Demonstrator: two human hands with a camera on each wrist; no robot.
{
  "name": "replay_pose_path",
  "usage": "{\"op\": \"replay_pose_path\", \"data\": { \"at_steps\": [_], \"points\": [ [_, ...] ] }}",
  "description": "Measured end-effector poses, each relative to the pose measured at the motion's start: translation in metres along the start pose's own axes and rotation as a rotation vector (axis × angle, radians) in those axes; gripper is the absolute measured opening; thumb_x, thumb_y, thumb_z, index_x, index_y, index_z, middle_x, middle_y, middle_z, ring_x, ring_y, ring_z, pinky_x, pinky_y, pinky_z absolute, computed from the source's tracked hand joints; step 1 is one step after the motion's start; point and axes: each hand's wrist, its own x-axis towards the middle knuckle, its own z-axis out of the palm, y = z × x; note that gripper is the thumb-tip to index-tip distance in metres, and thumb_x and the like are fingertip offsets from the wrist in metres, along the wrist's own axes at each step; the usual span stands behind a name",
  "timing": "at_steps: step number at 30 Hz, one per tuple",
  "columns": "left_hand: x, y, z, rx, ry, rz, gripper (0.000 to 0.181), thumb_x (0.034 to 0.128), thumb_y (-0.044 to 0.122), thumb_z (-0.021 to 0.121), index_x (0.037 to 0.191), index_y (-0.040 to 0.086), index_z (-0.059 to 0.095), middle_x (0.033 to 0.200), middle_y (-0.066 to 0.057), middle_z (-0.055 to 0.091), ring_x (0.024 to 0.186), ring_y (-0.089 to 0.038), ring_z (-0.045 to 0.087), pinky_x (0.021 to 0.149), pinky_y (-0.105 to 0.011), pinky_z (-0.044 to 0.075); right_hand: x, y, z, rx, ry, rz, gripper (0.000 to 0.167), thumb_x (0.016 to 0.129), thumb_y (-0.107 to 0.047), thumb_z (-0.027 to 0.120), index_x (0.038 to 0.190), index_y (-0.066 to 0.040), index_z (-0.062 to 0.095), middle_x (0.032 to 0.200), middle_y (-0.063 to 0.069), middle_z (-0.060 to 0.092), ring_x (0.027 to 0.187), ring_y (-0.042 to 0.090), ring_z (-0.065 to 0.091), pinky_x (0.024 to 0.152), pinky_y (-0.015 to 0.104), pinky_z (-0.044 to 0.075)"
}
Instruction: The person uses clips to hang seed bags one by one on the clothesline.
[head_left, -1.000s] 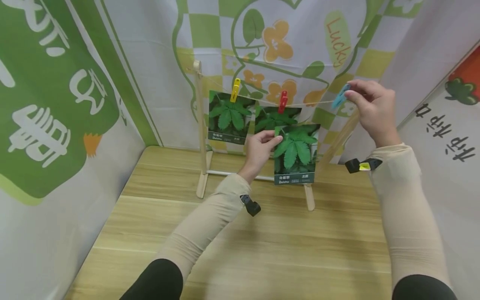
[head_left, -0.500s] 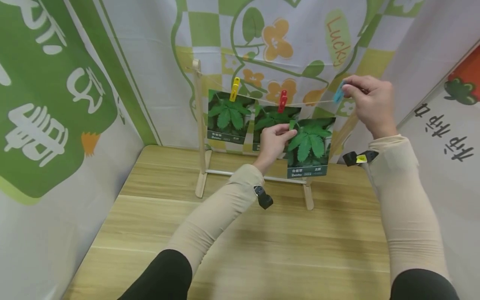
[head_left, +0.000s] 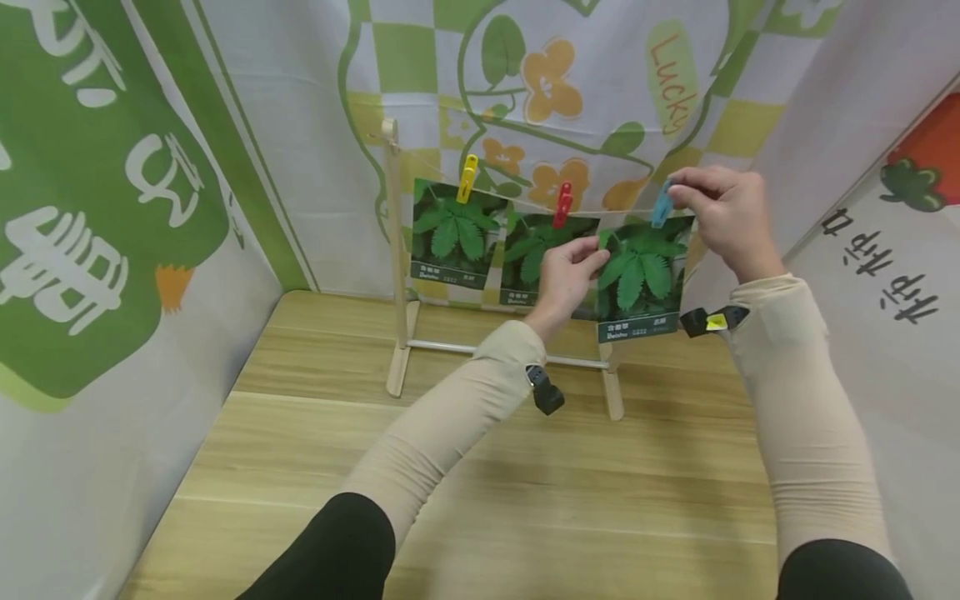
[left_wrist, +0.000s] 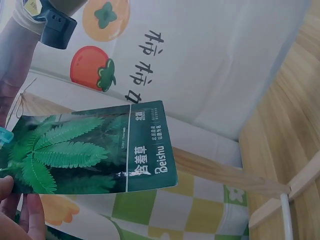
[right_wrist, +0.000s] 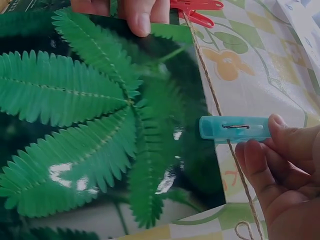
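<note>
My left hand point(head_left: 566, 282) pinches the left edge of a green seed packet point(head_left: 645, 275) printed with a fern-like leaf. A blue clothespin point(head_left: 662, 207) is pinched at its handle end by my right hand point(head_left: 726, 218). In the right wrist view the clothespin point(right_wrist: 234, 128) lies across the twine point(right_wrist: 209, 80), its far end over the packet's top edge. Whether it grips the packet cannot be told. Two matching packets hang to the left: one packet point(head_left: 453, 237) under a yellow clothespin point(head_left: 467, 180), the other packet point(head_left: 521, 250) under a red clothespin point(head_left: 563, 205).
A wooden frame point(head_left: 397, 250) carries the twine and stands on the wood-grain table point(head_left: 480, 492). Its white crossbar point(head_left: 442, 346) runs low between the feet. Behind it hangs a patterned cloth point(head_left: 405, 62); printed panels flank both sides.
My left hand has carried the packet right and up until its top edge meets the blue clothespin. My right hand has shifted slightly left with the clothespin.
</note>
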Motion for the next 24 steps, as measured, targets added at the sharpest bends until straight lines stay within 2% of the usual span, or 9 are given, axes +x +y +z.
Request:
{"op": "replay_pose_path", "data": {
  "at_steps": [5, 12, 17, 21, 24],
  "points": [
    [0.002, 0.002, 0.002, -0.009, -0.002, -0.012, 0.029, 0.0919, 0.007, 0.066, 0.12, 0.0, 0.067, 0.113, -0.016, 0.071, 0.097, -0.021, 0.068, 0.077, -0.022, 0.057, 0.0, 0.0, 0.001, -0.033, -0.019, -0.018, 0.025, 0.092, -0.015, 0.067, 0.107, 0.004, 0.072, 0.081, -0.029, 0.06, 0.071, -0.007, 0.059, 0.06, 0.009, 0.046],
    [0.004, 0.006, 0.002, -0.001, -0.002, -0.031, 0.029, 0.0948, 0.007, 0.061, 0.124, 0.002, 0.065, 0.118, -0.016, 0.07, 0.107, -0.026, 0.067, 0.083, -0.024, 0.057, 0.001, -0.003, 0.001, -0.064, -0.071, 0.002, 0.029, 0.093, -0.019, 0.067, 0.112, 0.002, 0.071, 0.08, -0.023, 0.064, 0.063, -0.004, 0.057, 0.056, 0.009, 0.047],
    [0.004, 0.004, 0.001, 0.017, -0.01, -0.009, 0.03, 0.0957, 0.007, 0.06, 0.125, 0.002, 0.064, 0.119, -0.016, 0.069, 0.109, -0.026, 0.067, 0.085, -0.023, 0.057, -0.001, -0.002, -0.001, 0.004, -0.08, 0.058, 0.035, 0.092, -0.021, 0.067, 0.118, 0.003, 0.067, 0.082, -0.021, 0.067, 0.063, -0.004, 0.059, 0.059, 0.01, 0.05],
    [0.001, 0.001, -0.004, 0.034, -0.015, 0.012, 0.03, 0.0953, 0.009, 0.062, 0.125, 0.005, 0.066, 0.12, -0.013, 0.07, 0.109, -0.023, 0.067, 0.086, -0.022, 0.055, -0.005, -0.001, -0.001, 0.082, -0.061, 0.082, 0.036, 0.092, -0.016, 0.068, 0.12, 0.006, 0.065, 0.081, -0.028, 0.064, 0.064, -0.005, 0.061, 0.063, 0.009, 0.05],
    [-0.003, 0.0, -0.008, 0.054, -0.022, 0.035, 0.029, 0.0952, 0.011, 0.062, 0.124, 0.006, 0.066, 0.121, -0.01, 0.07, 0.11, -0.02, 0.067, 0.088, -0.021, 0.054, -0.008, 0.001, 0.0, 0.136, -0.032, 0.073, 0.033, 0.09, -0.01, 0.068, 0.118, 0.008, 0.065, 0.084, -0.026, 0.066, 0.068, -0.006, 0.063, 0.065, 0.009, 0.051]
  ]
}}
